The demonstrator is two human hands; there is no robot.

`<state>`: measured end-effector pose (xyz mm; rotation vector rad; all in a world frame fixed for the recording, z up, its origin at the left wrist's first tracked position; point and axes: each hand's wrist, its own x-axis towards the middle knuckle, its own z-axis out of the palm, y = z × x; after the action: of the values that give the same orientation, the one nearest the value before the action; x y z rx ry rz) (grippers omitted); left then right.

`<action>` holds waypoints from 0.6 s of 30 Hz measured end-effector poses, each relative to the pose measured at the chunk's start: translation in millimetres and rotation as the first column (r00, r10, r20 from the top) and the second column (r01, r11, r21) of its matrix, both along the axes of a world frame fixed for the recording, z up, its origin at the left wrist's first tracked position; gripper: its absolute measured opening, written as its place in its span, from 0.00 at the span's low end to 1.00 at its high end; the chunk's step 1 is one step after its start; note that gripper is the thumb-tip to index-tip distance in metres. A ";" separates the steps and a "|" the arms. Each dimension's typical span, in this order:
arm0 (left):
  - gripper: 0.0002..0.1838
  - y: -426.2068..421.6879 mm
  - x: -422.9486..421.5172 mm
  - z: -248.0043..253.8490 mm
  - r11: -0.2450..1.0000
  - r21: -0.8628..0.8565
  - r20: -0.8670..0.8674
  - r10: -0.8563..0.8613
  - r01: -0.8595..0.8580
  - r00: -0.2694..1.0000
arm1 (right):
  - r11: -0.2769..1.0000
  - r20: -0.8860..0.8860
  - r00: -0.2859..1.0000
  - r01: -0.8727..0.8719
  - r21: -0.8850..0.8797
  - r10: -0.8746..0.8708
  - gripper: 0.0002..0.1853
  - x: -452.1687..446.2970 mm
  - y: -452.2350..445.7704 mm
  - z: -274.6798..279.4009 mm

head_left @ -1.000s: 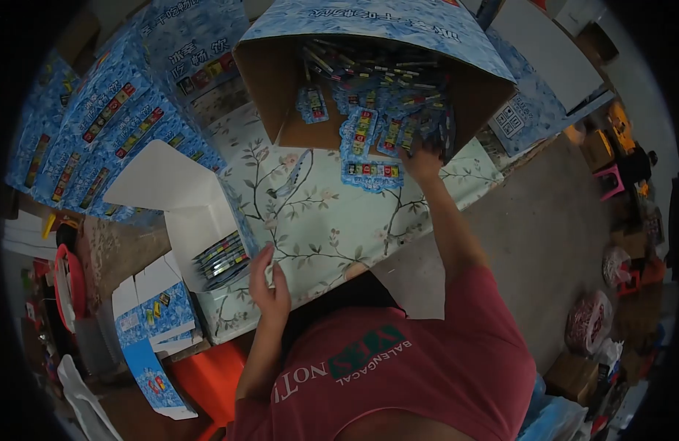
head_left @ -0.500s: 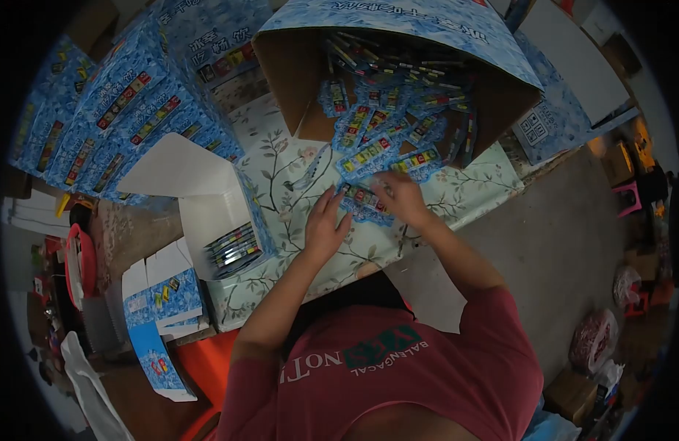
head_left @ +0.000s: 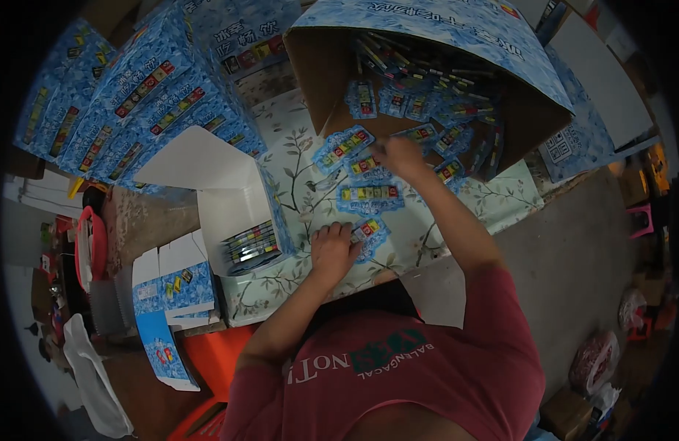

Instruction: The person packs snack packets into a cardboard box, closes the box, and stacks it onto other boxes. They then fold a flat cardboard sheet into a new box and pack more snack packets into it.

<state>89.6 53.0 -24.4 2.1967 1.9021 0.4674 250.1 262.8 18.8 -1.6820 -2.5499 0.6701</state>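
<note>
A large blue-printed carton (head_left: 428, 22) lies on its side, its mouth towards me, with many blue packets inside. Several packets have spilled onto the flowered tablecloth, among them one blue packet (head_left: 369, 195) lying flat. My left hand (head_left: 332, 250) is closed on the edge of a nearer blue packet (head_left: 370, 234). At the carton's mouth my right hand (head_left: 400, 156) is over the packets, its fingers bent; what they hold is too small to tell. Left of my hands, an open white-lined box (head_left: 233, 202) contains a stack of packets.
Stacked blue boxes (head_left: 145, 88) stand at the back left. A flattened blue and white box (head_left: 174, 283) lies at the table's left edge. Behind the carton's right side leans another blue panel (head_left: 575, 147). A red stool (head_left: 222, 360) is beside my body.
My right hand has gone from the near packet back to the carton's mouth. More packets lie on the cloth than one second ago. My left hand has moved in to a packet.
</note>
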 end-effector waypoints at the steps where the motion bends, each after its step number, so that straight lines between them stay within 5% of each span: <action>1: 0.23 -0.4 -1.7 1.6 1.000 -0.007 -0.008 0.006 -0.007 1.000 | 1.000 -0.008 1.000 -0.007 -0.007 0.006 0.30 -4.3 18.4 -5.6; 3: 0.21 1.7 -1.2 6.2 0.990 -0.071 0.056 0.125 -0.121 0.991 | 0.998 -0.213 0.977 0.041 0.055 -0.028 0.33 -19.3 50.7 -28.6; 7: 0.20 1.3 -5.5 6.6 0.963 -0.148 0.028 0.231 -0.224 0.973 | 0.940 -0.177 0.967 -0.122 0.318 0.186 0.37 -60.7 45.5 -54.2; 10: 0.24 -6.3 -15.8 5.3 0.949 -0.139 0.070 0.295 -0.283 0.953 | 0.940 0.035 0.983 -0.181 0.291 0.178 0.39 -70.4 36.1 -43.4; 12: 0.27 -8.7 -23.9 13.0 0.891 -0.356 0.349 0.408 -0.283 0.844 | 0.975 0.231 0.956 -0.205 0.089 0.180 0.36 -65.7 35.3 -25.9; 13: 0.28 -9.1 -29.1 4.7 0.937 -0.278 0.542 0.334 -0.211 0.771 | 0.975 0.237 0.955 -0.203 0.086 0.178 0.36 -60.8 34.8 -18.4; 14: 0.28 -12.7 -25.7 -3.7 0.938 -0.278 0.547 0.332 -0.208 0.768 | 0.979 0.229 0.953 -0.201 -0.013 0.199 0.35 -54.1 34.8 -11.1; 16: 0.25 -12.3 -9.3 28.7 0.953 -0.241 0.966 0.254 -0.185 0.047 | 0.975 0.223 0.951 -0.197 -0.106 0.216 0.33 -42.1 33.8 -12.8; 18: 0.20 -11.6 -13.1 28.8 0.953 -0.254 0.967 0.252 -0.168 -0.036 | 0.979 0.043 0.983 -0.181 0.099 0.177 0.30 -32.7 29.4 -30.8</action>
<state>76.4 41.5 4.4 0.7289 1.1833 1.5059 217.4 292.2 -12.0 -1.4586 -2.7319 0.5107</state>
